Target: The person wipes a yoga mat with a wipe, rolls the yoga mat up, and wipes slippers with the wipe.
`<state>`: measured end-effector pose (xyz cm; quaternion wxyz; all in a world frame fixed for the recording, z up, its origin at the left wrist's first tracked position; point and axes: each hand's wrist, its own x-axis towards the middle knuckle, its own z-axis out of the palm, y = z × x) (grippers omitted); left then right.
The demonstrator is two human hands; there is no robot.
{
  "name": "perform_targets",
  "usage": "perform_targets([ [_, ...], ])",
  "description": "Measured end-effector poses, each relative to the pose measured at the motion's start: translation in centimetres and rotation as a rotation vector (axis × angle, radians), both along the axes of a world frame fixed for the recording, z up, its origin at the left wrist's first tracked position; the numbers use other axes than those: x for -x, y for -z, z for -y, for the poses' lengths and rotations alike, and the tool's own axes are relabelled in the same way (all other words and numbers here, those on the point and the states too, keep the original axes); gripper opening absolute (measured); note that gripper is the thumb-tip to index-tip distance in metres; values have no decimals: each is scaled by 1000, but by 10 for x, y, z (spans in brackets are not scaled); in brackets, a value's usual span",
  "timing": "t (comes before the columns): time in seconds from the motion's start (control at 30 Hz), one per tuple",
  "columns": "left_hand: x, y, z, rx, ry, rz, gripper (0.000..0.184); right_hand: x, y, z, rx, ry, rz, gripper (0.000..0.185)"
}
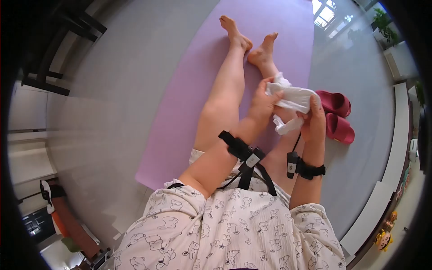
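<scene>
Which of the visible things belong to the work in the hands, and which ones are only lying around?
Part of the job:
thin white material, held in left hand and right hand
probably the purple mat underneath

Lying about:
red slippers beside the mat
yellow toy, lower right

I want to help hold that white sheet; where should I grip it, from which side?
Probably pinch the white sheet by its crumpled tuft, approaching from the feet: it juts out there, while the left hand and right hand hold the flatter stretch.
</scene>
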<state>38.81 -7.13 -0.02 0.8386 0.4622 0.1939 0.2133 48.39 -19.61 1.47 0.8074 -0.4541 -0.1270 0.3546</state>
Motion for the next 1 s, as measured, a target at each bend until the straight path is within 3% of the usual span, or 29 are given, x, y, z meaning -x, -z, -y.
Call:
perform_targets([
  [0.07,7,6,-11,314,-103,5,39,1,-6,1,57,117,-29,21],
  [0.13,9,4,-13,328,-115,-29,36,-10,-5,4,-155,-109,-136,21],
  [0.17,9,3,-11,288,-176,-36,33,-11,-3,5,-158,-108,-134,21],
  [0.23,11,8,-16,255,-242,-47,30,-1,-17,-7,-5,236,-10,25],
  [0.3,17,18,-29,526,-304,96,23,-6,-17,-3,-39,236,86,28],
  [0.33,22,24,-33,528,-308,94,23,-9,-17,1,-75,240,182,31],
  [0.37,27,30,-35,606,-320,117,22,-16,-18,3,-154,184,17,34],
  [0.43,28,36,-34,683,-332,139,21,-20,-11,3,-211,126,-16,35],
  [0.53,27,30,-27,699,-134,204,29,-14,-14,-4,-298,31,-99,37],
  [0.63,19,36,-7,568,93,39,64,-1,-21,-17,-377,-35,-199,38],
  [0.77,14,36,8,863,181,-45,65,3,-20,-25,-553,-136,-329,41],
  [0.83,21,12,7,913,228,254,58,8,-21,-28,-543,-224,-366,40],
  [0.87,23,7,3,915,227,249,58,10,-20,-28,-532,-312,-405,39],
  [0.9,22,3,-4,707,100,280,53,10,-14,-27,-530,-309,-411,39],
  [0.93,22,4,-13,496,-23,305,49,8,-2,-24,-253,-162,-264,37],
  [0.97,22,17,-29,249,-120,105,41,8,14,-22,27,-18,-119,34],
  [1.0,29,16,-40,251,-123,94,41,4,32,-16,30,-19,-129,34],
])
